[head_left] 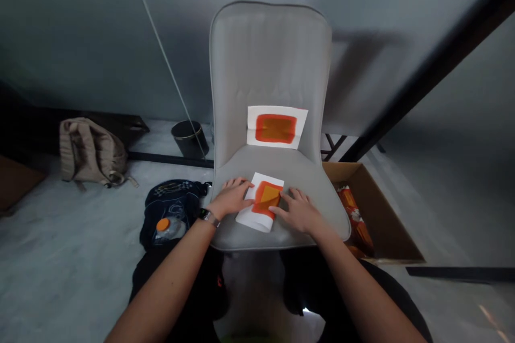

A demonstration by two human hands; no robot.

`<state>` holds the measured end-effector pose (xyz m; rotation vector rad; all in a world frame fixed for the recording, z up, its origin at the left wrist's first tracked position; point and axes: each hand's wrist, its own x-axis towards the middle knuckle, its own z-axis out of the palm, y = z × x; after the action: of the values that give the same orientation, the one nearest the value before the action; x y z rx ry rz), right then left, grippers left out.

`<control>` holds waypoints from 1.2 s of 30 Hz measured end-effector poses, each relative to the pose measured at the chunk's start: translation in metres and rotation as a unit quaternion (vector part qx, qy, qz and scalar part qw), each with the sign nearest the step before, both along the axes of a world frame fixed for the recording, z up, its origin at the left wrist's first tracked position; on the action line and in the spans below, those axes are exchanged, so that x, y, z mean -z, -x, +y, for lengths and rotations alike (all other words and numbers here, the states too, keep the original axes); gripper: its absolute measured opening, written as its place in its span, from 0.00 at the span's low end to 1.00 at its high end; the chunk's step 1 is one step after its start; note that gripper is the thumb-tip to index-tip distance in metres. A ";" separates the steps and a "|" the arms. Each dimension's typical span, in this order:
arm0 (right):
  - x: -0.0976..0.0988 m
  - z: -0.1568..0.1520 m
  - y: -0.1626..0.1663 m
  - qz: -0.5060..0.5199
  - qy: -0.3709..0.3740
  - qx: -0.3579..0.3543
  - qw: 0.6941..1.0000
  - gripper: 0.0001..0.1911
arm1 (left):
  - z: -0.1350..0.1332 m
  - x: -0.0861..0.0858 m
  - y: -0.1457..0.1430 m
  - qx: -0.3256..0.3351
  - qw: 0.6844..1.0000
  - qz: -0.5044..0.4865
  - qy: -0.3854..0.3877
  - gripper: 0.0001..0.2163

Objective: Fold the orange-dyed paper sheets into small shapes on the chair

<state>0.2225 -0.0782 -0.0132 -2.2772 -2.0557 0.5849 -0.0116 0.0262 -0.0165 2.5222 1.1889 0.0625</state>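
A folded white paper with an orange patch point(263, 201) lies on the seat of a grey chair point(277, 171). My left hand point(232, 196) rests flat on its left edge, fingers stretched out. My right hand point(296, 209) presses its right side with fingers spread. A second white sheet with an orange rectangle point(277, 127) leans against the chair's backrest, untouched.
A dark blue backpack point(173, 209) with an orange-capped bottle point(167, 226) sits left of the chair. A beige backpack point(90, 151) and a black bin point(190, 138) stand further back left. An open cardboard box point(382, 209) with orange packets is at the right.
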 end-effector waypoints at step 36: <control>-0.031 -0.014 0.010 -0.039 0.027 -0.086 0.995 0.26 | -0.018 0.011 -0.042 0.067 0.996 -0.061 -0.024 0.18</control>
<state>0.2128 -0.0920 0.0181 -2.1985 -2.3180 0.5733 0.0308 0.0087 -0.0280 2.5915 0.9789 0.2110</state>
